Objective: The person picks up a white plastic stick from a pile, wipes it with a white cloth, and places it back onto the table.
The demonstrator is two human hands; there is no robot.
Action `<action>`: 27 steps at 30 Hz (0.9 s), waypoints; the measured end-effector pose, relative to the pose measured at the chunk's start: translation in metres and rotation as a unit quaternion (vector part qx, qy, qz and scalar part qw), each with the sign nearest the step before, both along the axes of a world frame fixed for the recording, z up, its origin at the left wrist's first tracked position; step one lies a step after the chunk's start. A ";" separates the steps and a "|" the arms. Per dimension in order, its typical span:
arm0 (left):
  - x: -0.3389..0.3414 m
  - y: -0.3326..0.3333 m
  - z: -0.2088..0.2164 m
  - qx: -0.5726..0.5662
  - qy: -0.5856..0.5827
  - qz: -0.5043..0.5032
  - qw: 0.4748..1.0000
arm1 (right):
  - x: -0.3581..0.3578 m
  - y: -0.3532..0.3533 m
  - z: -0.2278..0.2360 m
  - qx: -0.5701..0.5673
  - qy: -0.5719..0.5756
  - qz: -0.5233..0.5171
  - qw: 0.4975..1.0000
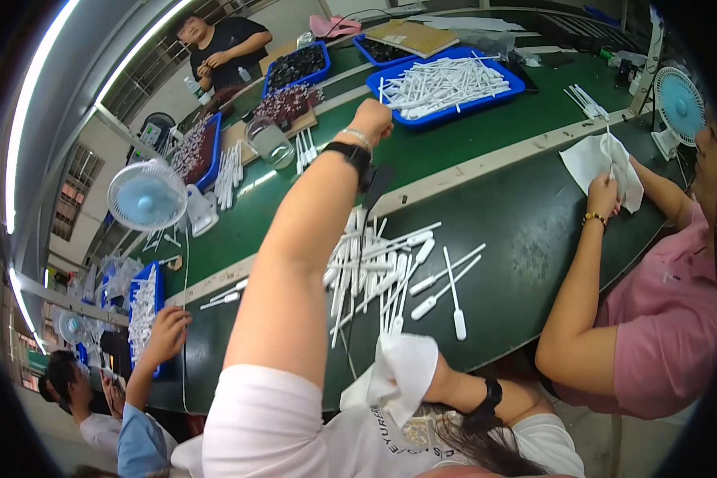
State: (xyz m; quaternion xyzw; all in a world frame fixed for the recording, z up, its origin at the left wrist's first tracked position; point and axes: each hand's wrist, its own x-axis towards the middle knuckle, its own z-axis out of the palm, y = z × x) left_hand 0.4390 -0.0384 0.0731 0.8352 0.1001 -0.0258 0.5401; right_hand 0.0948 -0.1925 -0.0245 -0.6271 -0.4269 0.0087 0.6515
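My left arm stretches forward over the green bench. My left hand (372, 121) is closed in a fist at the near left corner of a blue tray (516, 82) piled with thin white plastic sticks (446, 86). A white stick end shows just above the fist; whether my fingers hold it cannot be told. Close to my body, my right hand (438, 378) is closed on a white cloth (406, 368), which hides most of its fingers. Beyond the cloth lies a loose heap of white sticks with wide flat ends (374, 267). Several separate ones (459, 323) rest to its right.
At right, a person in pink holds a stick in a white cloth (585, 159). Another person's hand (167, 331) is at left. Small fans (147, 195) stand on both sides. A clear jar (271, 143) and trays of black parts (296, 68) sit farther back. A pale rail (454, 173) crosses the bench.
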 end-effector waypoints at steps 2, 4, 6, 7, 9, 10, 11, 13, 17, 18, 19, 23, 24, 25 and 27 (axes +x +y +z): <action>0.054 0.004 -0.012 0.042 -0.032 0.000 0.999 | -0.003 -0.003 0.002 0.002 0.043 0.019 0.999; 0.097 0.014 -0.021 0.087 -0.064 0.001 0.994 | -0.001 -0.004 0.007 0.006 0.132 0.060 0.989; 0.126 0.036 -0.027 0.188 -0.074 -0.014 0.979 | 0.006 -0.005 0.018 0.003 0.123 0.062 0.990; 0.130 0.034 -0.032 0.233 -0.075 -0.027 0.969 | 0.007 -0.007 0.021 -0.005 0.119 0.059 0.991; 0.126 0.024 -0.036 0.158 -0.093 0.016 0.983 | 0.008 -0.011 0.020 -0.016 0.119 0.051 0.991; 0.117 0.016 -0.034 0.083 -0.111 0.066 0.988 | 0.008 -0.013 0.017 -0.007 0.126 0.050 0.991; 0.107 0.010 -0.030 0.009 -0.129 0.116 0.985 | 0.007 -0.015 0.013 0.003 0.131 0.050 0.990; 0.082 0.031 -0.019 -0.005 -0.138 0.128 0.982 | 0.001 -0.012 0.011 0.011 0.132 0.073 0.989; 0.006 0.047 0.018 -0.089 -0.093 0.053 0.990 | 0.010 -0.003 0.021 -0.006 0.154 0.097 0.983; -0.021 0.041 0.032 -0.118 -0.093 -0.005 0.989 | 0.011 -0.003 0.027 -0.033 0.071 0.081 0.994; -0.048 0.035 0.047 -0.147 -0.094 -0.062 0.983 | 0.013 -0.003 0.032 -0.014 0.090 0.074 0.993; -0.165 0.018 0.106 -0.093 -0.085 -0.228 0.966 | 0.000 0.008 0.027 0.083 0.242 0.009 0.967; -0.189 0.015 0.114 -0.049 -0.072 -0.315 0.945 | 0.000 0.013 0.018 0.088 0.196 -0.060 0.975; -0.211 0.013 0.116 -0.055 -0.073 -0.309 0.947 | -0.001 0.012 0.016 0.080 0.197 -0.056 0.975; -0.257 0.017 0.120 -0.010 -0.169 -0.289 0.942 | -0.006 0.013 0.014 0.239 0.413 0.012 0.879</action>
